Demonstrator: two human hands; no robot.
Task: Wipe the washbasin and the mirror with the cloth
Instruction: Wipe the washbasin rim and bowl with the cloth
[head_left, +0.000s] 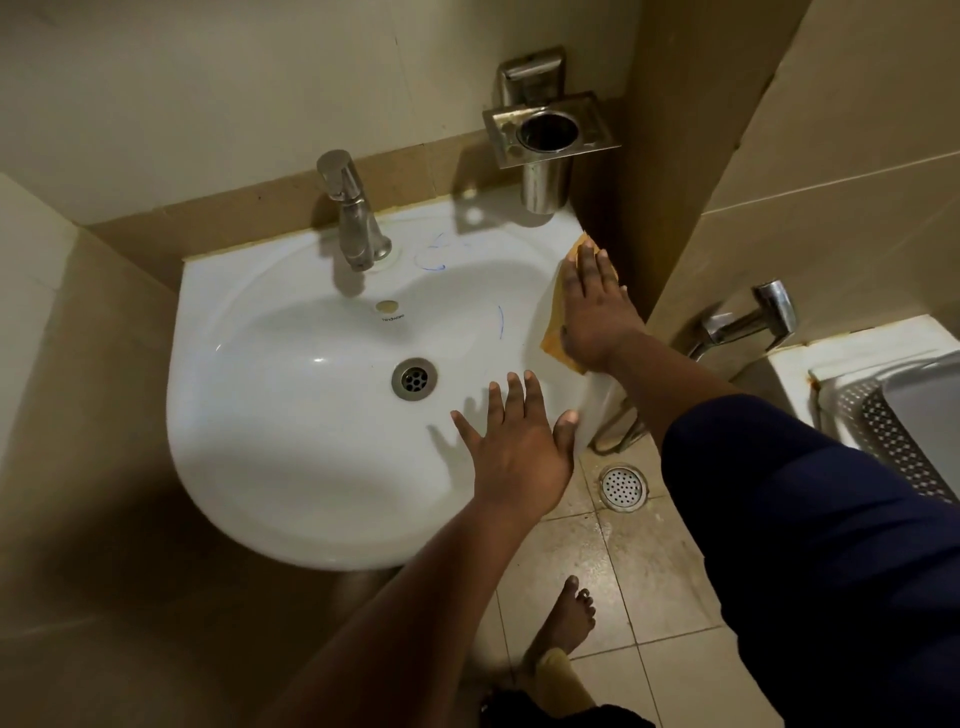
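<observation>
The right hand (592, 312) lies flat, fingers straight, pressing the orange cloth (555, 332) onto the washbasin (291, 415) rim at about 3 o'clock from the drain (414, 379). The cloth's long axis runs along that rim, toward 12 o'clock. The left hand (511, 441) rests spread and empty near 5 o'clock, well apart from the cloth, so the right hand is the nearer. Blue pen marks (435, 254) lie toward 12 o'clock, beside the tap (353, 218). Small print under the overflow hole seems to read "hindware". No mirror shows.

1. washbasin (291, 457): glossy white ceramic, smooth.
2. tap (356, 218) and tumbler holder (550, 140): shiny metal, the holder's plate tarnished.
3. cloth (556, 332): soft matt orange fabric.
4. floor tiles (649, 597): dull beige, stained.
</observation>
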